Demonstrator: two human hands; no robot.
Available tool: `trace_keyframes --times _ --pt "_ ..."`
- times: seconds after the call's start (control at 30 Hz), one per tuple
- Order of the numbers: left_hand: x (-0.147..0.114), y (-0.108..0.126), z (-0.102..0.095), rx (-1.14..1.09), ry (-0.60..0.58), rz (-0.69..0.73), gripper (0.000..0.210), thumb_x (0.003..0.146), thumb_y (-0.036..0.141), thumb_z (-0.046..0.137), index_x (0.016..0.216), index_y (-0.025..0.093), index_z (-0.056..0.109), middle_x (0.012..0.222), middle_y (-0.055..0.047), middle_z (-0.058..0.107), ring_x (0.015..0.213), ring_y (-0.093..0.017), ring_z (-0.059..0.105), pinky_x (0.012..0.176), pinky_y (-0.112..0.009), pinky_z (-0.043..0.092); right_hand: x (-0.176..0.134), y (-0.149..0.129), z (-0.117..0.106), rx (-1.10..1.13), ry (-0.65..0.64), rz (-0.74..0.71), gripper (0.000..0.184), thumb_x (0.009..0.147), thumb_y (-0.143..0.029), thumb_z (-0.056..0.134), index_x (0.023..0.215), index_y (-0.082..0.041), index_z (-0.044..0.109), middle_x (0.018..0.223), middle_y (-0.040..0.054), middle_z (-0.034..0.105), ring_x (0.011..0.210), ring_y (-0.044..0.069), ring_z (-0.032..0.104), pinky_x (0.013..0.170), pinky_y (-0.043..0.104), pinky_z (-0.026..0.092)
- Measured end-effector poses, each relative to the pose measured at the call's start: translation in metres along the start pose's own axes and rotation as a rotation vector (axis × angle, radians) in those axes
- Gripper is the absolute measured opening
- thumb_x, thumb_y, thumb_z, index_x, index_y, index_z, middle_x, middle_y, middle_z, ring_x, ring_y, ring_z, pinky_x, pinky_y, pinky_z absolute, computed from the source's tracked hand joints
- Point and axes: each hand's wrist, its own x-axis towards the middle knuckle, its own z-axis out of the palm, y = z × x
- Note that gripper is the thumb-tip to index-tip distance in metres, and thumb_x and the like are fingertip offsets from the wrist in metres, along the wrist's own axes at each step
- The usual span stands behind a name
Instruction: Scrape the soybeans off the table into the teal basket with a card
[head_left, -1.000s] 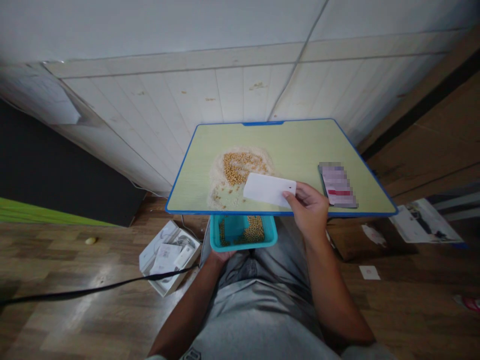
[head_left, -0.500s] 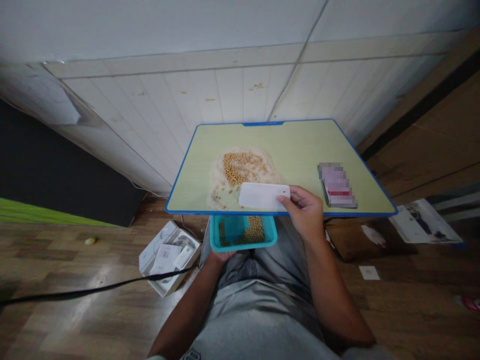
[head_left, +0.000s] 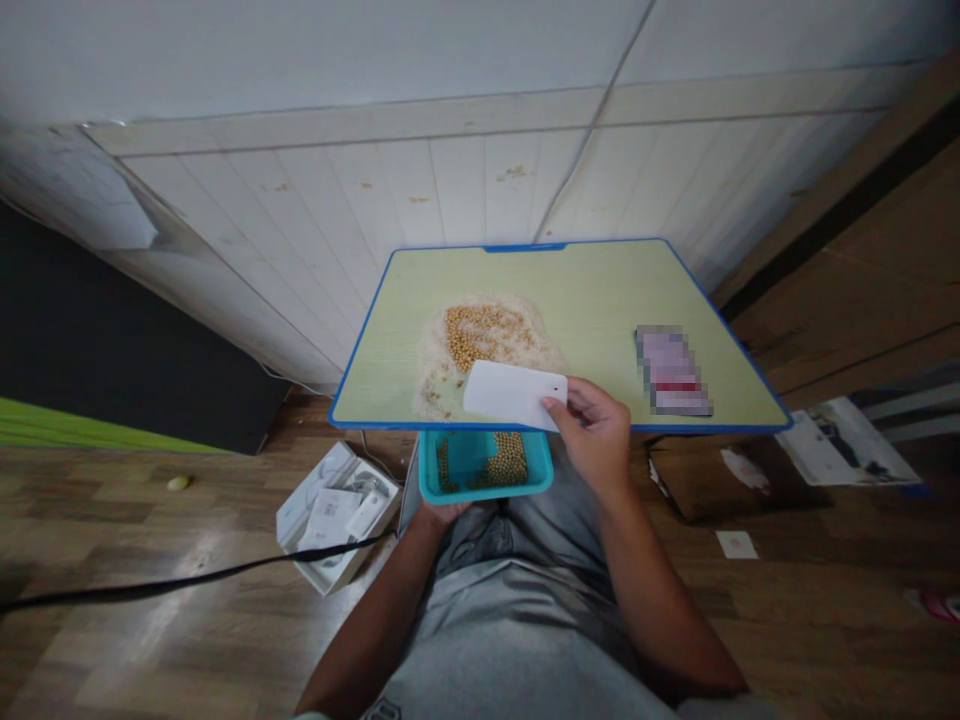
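Note:
My right hand (head_left: pixel 600 430) pinches the right end of a flat white card (head_left: pixel 514 395), thumb on top, over the near edge of the table. Just beyond the card lie soybeans (head_left: pixel 461 340) in a patch of white rice-like grains (head_left: pixel 551 348). Under the table edge, my left hand (head_left: pixel 448 512) supports a turquoise tray (head_left: pixel 487 495) from below; most of its fingers are hidden. More soybeans (head_left: pixel 508 460) rest in the tray, mostly on its right side.
The small table (head_left: pixel 600 290) has a blue rim and stands against a panelled wall. At its right lies a pixelated phone-like object (head_left: pixel 673 370). An open white box (head_left: pixel 341 515) with a cable sits on the floor at left, crossed by a black strap (head_left: pixel 225 572).
My right hand has moved a little to the left with the white card, which now tilts down to the right. My left hand and the tray stay almost still.

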Motion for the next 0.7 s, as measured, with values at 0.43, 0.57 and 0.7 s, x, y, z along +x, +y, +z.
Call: trace_keyframes --times 0.43,0.57,0.7 --pt "-0.001 -0.004 -0.004 -0.002 0.028 -0.018 0.072 0.105 0.078 0.077 0.164 0.04 0.089 0.168 -0.008 0.093 0.19 -0.048 0.057 0.157 -0.071 0.046 0.007 0.008 -0.001 -0.122 0.117 -0.044 0.026 0.1 -0.046 0.096 0.117 -0.026 0.097 0.106 0.0073 0.101 0.096 0.033 0.1 0.1 0.048 0.085" --pt "-0.003 -0.004 -0.005 0.04 0.039 -0.004 0.074 0.105 0.081 0.076 0.164 0.04 0.091 0.165 -0.007 0.094 0.191 -0.049 0.056 0.157 -0.07 0.046 0.014 0.013 -0.009 -0.155 0.185 -0.059 0.029 0.099 -0.047 0.097 0.119 -0.025 0.096 0.107 0.0081 0.101 0.097 0.033 0.1 0.105 0.049 0.084" --pt "-0.004 -0.002 -0.003 0.046 0.011 0.012 0.08 0.101 0.087 0.079 0.166 0.042 0.09 0.171 -0.005 0.091 0.191 -0.051 0.055 0.156 -0.073 0.047 0.017 0.012 -0.011 -0.185 0.222 -0.1 0.026 0.099 -0.045 0.095 0.116 -0.026 0.096 0.104 0.007 0.1 0.097 0.033 0.099 0.105 0.049 0.083"
